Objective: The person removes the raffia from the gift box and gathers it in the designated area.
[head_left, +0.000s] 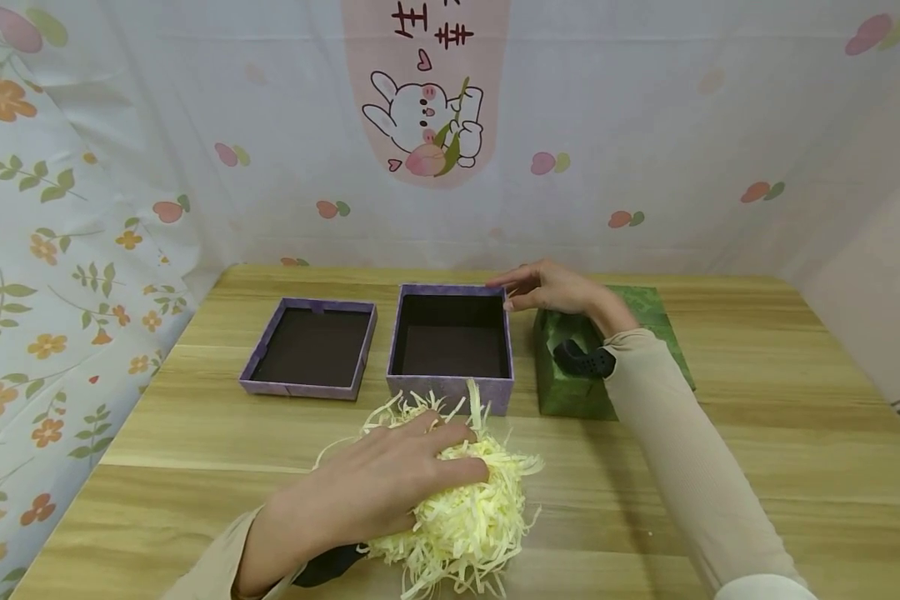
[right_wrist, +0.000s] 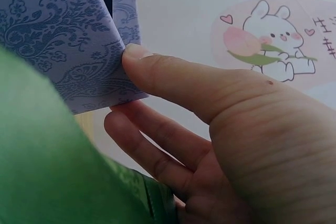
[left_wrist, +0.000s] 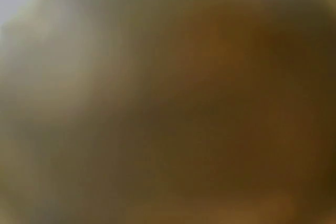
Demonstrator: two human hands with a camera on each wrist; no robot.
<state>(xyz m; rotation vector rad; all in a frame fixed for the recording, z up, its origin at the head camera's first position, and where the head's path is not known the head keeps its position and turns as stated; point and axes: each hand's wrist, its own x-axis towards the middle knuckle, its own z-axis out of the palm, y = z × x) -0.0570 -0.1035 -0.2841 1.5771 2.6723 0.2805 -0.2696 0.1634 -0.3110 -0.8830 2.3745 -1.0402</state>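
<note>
My left hand (head_left: 390,475) grips a bundle of pale yellow shredded paper (head_left: 472,517), its strands sticking out around the fingers, in front of the open purple box (head_left: 450,387). The box stands with a bare dark interior. At its far right corner, my right hand (head_left: 551,289) holds the wall. In the right wrist view, the thumb (right_wrist: 157,72) lies against the box's patterned side (right_wrist: 58,40), while the other fingers reach round its back edge. The left wrist view is only a brown blur.
A shallow purple lid (head_left: 322,350) lies left of the box with its dark inside up. Under the right forearm, a green box (head_left: 577,392) sits close to the purple one. Behind the wooden table (head_left: 765,417) hangs a printed cloth (head_left: 607,108).
</note>
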